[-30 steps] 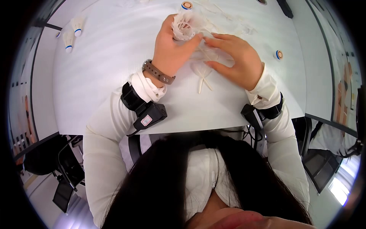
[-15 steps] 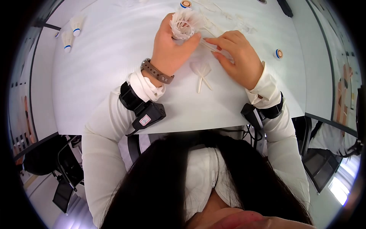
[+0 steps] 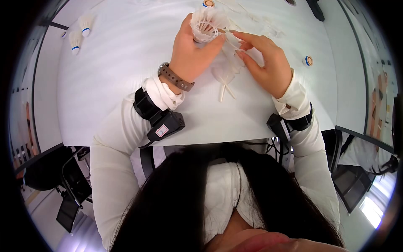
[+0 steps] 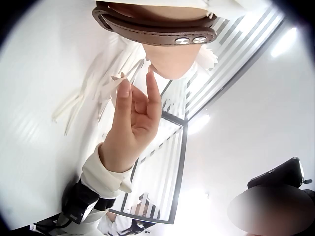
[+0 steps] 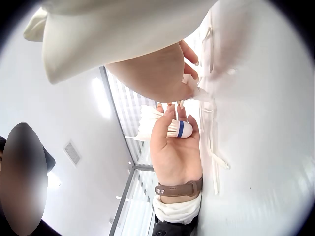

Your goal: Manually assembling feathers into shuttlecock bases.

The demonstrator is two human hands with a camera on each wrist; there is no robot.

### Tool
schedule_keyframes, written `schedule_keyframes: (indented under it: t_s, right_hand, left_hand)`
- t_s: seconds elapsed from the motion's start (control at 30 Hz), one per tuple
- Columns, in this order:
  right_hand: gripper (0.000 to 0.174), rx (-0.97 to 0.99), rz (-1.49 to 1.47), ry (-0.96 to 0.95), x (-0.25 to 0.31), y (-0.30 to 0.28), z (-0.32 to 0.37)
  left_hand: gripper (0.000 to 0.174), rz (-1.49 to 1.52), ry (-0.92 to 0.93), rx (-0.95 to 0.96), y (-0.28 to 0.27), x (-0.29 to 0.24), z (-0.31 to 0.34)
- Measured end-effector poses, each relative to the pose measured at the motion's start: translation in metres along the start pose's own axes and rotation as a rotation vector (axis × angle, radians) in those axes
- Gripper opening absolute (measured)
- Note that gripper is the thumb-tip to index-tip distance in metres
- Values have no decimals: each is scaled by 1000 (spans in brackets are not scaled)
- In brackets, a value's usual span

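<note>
My left hand [image 3: 191,56] grips a white feather shuttlecock [image 3: 206,27] over the far part of the table, its feathered opening turned up towards the head view. In the right wrist view the cork base with its blue band [image 5: 184,130] shows between my left fingers. To the right of it, my right hand [image 3: 268,63] pinches a loose white feather [image 4: 109,91] between thumb and fingers, close beside the shuttlecock's rim. Below the hands, two feathers with crossed quills [image 3: 226,89] lie on the white table [image 3: 201,122].
Two whole shuttlecocks, one farther back [image 3: 86,25] and one nearer [image 3: 75,44], lie at the table's left. A loose cork base [image 3: 308,61] sits at the right, another cork base [image 3: 208,3] at the far edge. Loose feathers [image 3: 272,29] are scattered at the back.
My right fingertips have moved up towards the shuttlecock's rim, with the feather. The shuttlecock in my left hand has turned slightly, showing more of its inside. The crossed feathers stay put.
</note>
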State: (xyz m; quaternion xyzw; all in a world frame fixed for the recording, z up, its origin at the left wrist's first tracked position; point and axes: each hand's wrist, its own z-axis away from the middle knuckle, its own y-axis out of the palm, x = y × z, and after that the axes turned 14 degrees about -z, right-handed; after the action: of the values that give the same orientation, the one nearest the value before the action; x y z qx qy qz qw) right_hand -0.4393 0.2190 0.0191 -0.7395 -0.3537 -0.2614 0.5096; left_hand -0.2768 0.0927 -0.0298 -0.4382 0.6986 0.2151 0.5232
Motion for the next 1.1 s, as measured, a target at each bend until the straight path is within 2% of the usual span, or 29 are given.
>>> schedule_keyframes:
  t_s: [0.2, 0.3, 0.33, 0.57, 0.6, 0.7, 0.83, 0.9, 0.93, 1.1]
  right_hand:
    - [42, -79, -42, 49, -1, 1, 0]
    - [40, -107, -79, 133, 0, 0, 1]
    - [38, -135, -81, 100, -3, 1, 1]
    - [35, -215, 109, 168, 2, -4, 1]
    - [36, -227, 178, 83, -3, -4, 1]
    - [32, -231, 228, -12, -6, -6, -1]
    - [27, -19, 146, -121, -1, -10, -1]
    - [25, 67, 106, -195, -1, -4, 2]
    - [27, 120, 123, -152, 2, -2, 4]
    - [24, 196, 194, -169, 5, -3, 3]
  left_hand:
    - [36, -18, 0, 11, -1, 1, -1]
    - [36, -15, -4, 6, 0, 1, 0]
    - [36, -18, -7, -1, 0, 1, 0]
    - [36, 3, -6, 49, -3, 0, 0]
    - [36, 8, -2, 47, -2, 1, -1]
    - [36, 32, -16, 62, -2, -1, -1]
    - [26, 19, 9, 46, -1, -5, 0]
    - [28, 55, -9, 30, 0, -7, 1]
    - [29, 74, -19, 26, 0, -7, 1]
    - [36, 48, 4, 36, -1, 1, 0]
